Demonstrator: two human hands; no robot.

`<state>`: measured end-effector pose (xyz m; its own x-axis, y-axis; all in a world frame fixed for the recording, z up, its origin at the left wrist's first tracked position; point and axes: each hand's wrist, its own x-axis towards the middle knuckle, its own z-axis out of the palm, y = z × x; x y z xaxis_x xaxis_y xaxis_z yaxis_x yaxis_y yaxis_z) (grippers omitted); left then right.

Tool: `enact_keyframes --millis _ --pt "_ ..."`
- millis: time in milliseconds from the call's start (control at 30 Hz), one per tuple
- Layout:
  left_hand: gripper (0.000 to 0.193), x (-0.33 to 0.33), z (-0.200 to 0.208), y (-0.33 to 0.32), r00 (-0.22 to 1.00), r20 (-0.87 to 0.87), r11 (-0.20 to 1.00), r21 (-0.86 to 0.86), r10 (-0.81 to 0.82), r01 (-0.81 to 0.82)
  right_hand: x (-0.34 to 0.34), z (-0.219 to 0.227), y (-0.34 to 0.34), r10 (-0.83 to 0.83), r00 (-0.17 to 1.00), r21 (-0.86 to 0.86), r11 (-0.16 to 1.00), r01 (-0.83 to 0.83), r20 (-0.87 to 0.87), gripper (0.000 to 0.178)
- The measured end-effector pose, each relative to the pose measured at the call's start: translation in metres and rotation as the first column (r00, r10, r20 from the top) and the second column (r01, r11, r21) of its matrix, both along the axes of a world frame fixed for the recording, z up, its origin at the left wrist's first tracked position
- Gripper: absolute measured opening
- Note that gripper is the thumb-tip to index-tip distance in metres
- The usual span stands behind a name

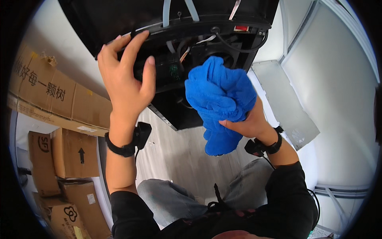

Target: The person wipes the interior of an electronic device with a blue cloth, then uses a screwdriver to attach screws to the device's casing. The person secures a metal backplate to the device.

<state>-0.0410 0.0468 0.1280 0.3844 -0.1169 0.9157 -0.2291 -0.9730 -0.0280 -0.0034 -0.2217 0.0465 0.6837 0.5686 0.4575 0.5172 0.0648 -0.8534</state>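
blue cloth [221,93] fills right hand [252,121], left hand [127,77] spread.

Blue cloth [223,95] in right grip [254,122]

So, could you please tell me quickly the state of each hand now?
Left hand: open, at the black machine.
Right hand: closed, holding the blue cloth.

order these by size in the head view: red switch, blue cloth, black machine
1. Black machine, though the top edge cuts it off
2. Blue cloth
3. Red switch
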Motion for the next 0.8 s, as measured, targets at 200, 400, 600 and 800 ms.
enact_keyframes --millis 200,400,600,800 --pt "0.036 -0.036 0.01 -0.031 0.968 -0.16 0.972 -0.17 -0.192 0.164 -0.052 0.02 -0.014 -0.216 0.95 -0.12 0.974 0.193 -0.225 0.084" --pt "0.065 -0.093 0.066 -0.096 0.216 -0.21 0.133 -0.937 -0.954 -0.324 -0.111 0.099 -0.011 -0.329 0.935 -0.204 0.914 0.35 0.129 0.089" --pt "0.045 -0.094 0.196 -0.135 0.141 -0.107 0.03 -0.887 -0.984 -0.461 -0.14 0.261 -0.054 -0.286 0.945 -0.13 0.955 0.267 -0.159 0.113" --pt "0.051 -0.092 0.286 -0.19 -0.148 -0.086 0.136 -0.918 -0.985 -0.371 -0.182 0.37 -0.117 -0.387 0.868 -0.068 0.92 0.386 -0.31 0.106"
